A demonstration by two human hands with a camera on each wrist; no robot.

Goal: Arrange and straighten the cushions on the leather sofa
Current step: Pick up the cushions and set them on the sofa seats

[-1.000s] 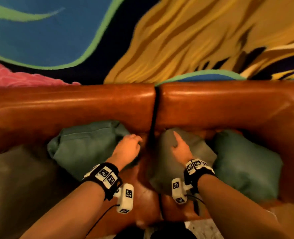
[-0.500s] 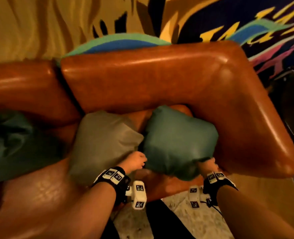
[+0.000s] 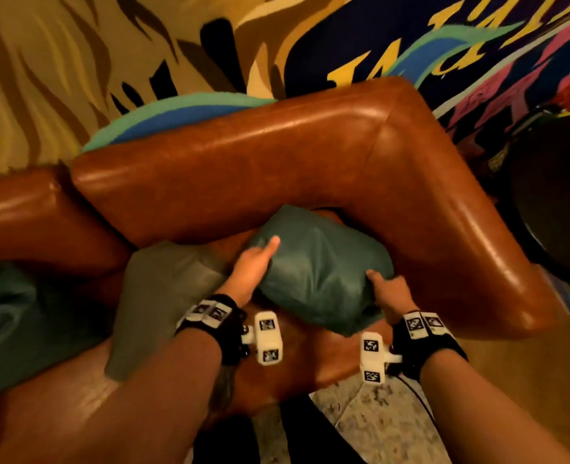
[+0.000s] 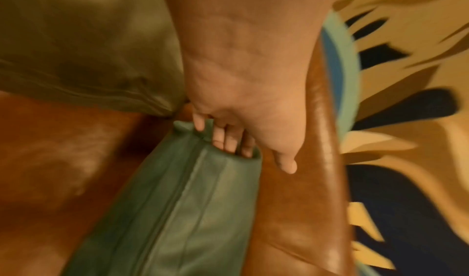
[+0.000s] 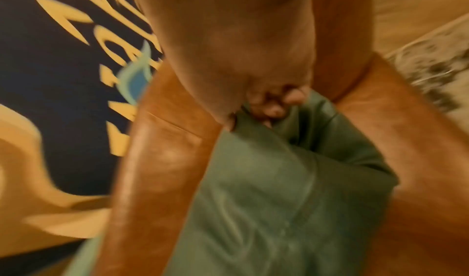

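Observation:
A teal cushion (image 3: 320, 272) stands in the corner of the brown leather sofa (image 3: 276, 155), against its backrest. My left hand (image 3: 260, 262) grips the cushion's left edge: in the left wrist view the fingers (image 4: 228, 142) curl round the teal cushion (image 4: 177, 210) edge, thumb stretched out. My right hand (image 3: 382, 283) holds the lower right corner, and the right wrist view shows the fingers (image 5: 271, 105) bunched on the teal fabric (image 5: 266, 200). An olive cushion (image 3: 163, 296) leans just left of it. Another teal cushion (image 3: 5, 316) lies at the far left.
The sofa's right armrest (image 3: 477, 246) runs down beside the cushion. A painted mural wall (image 3: 76, 61) rises behind the backrest. Speckled floor (image 3: 360, 413) shows below the seat edge. A dark round object (image 3: 558, 202) stands beyond the armrest.
My hands left the far-left teal and olive cushions and took the right teal cushion. The left hand rose to its left edge, and the cushion now sits deeper in the corner.

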